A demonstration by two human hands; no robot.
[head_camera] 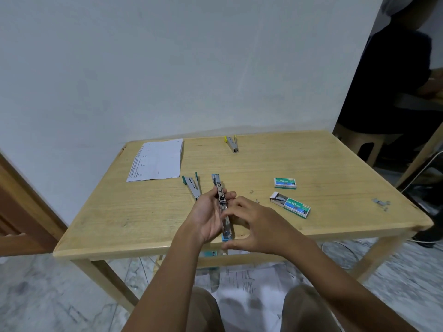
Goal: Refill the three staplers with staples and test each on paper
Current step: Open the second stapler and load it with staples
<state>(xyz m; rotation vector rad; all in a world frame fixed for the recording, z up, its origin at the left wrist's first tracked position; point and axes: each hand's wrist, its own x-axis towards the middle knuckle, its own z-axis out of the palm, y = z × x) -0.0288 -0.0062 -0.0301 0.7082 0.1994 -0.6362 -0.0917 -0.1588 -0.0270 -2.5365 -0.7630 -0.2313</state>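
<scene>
Blue stapler: swung fully open and held above the near edge of the wooden table; its blue end points toward the person, the other end away.
Long axis: runs near to far, almost straight away from the person, so the open metal channel faces up along that line.
Left hand: curled around the blue stapler from its left side, thumb and fingers clasping the middle of the body.
Right hand: just right of the blue stapler, fingertips pinched together against the channel; whether they hold a strip of staples cannot be told.
Nearer hand: both touch it, but the right is the one free to work, so loading likely falls to it.
Teal stapler: lying open on the table just left of the blue stapler.
Yellow stapler: well beyond the blue stapler, near the far edge.
Open staple box: right of the blue stapler, tray slid out.
Closed staple box: right as well, slightly farther back.
Paper: beyond and left of the blue stapler.
Stage: loading appears under way; testing seems not yet begun.
</scene>
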